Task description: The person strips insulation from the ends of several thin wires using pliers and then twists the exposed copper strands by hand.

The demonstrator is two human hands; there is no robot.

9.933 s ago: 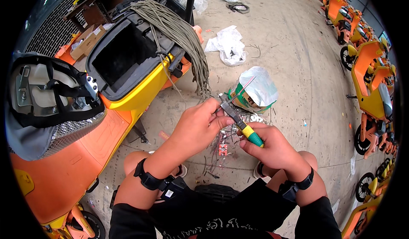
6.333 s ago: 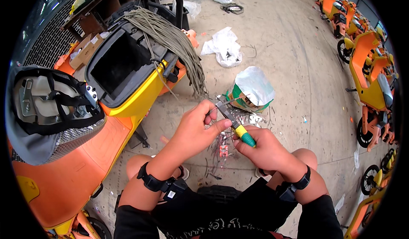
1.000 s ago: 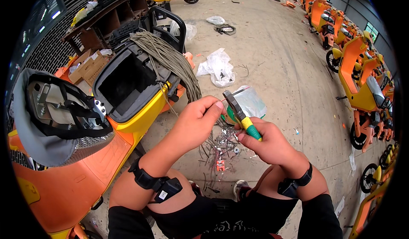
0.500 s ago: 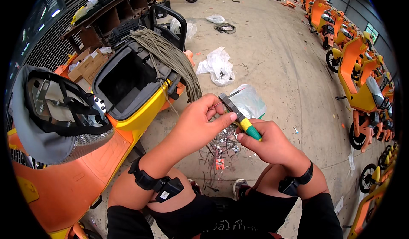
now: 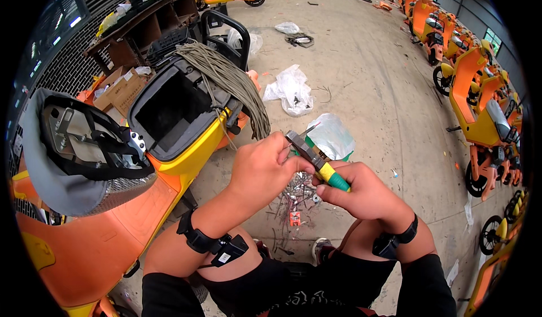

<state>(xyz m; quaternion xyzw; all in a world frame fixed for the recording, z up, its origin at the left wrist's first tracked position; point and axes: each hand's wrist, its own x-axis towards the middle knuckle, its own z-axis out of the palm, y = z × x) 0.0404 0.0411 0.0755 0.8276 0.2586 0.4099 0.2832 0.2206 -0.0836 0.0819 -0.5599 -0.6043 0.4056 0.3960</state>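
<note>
My right hand (image 5: 364, 188) is closed round the yellow-and-green handles of a pair of pliers (image 5: 320, 165), whose dark metal jaws point up and to the left. The fingers of my left hand (image 5: 257, 167) are pinched together right beside those jaws. They grip a thin wire, mostly hidden by the fingers and the tool. A thin dark strand (image 5: 310, 129) sticks out past the far side of the jaws. Below both hands, a pile of wire scraps and small metal parts (image 5: 299, 190) lies on the concrete floor, with a small orange part (image 5: 294, 219) at its near edge.
At my left stands an orange-and-yellow scooter (image 5: 113, 226) with its grey seat (image 5: 84, 153) tipped up and its storage box (image 5: 175, 111) open. A coil of rope (image 5: 231, 82) hangs over it. Plastic bags (image 5: 332, 136) lie ahead. Scooters (image 5: 477, 105) line the right side.
The left fingers have curled closer to the plier jaws, and the stretch of wire between them shows less. The pliers have turned slightly, still in my right hand. The whole view has shifted a little.
</note>
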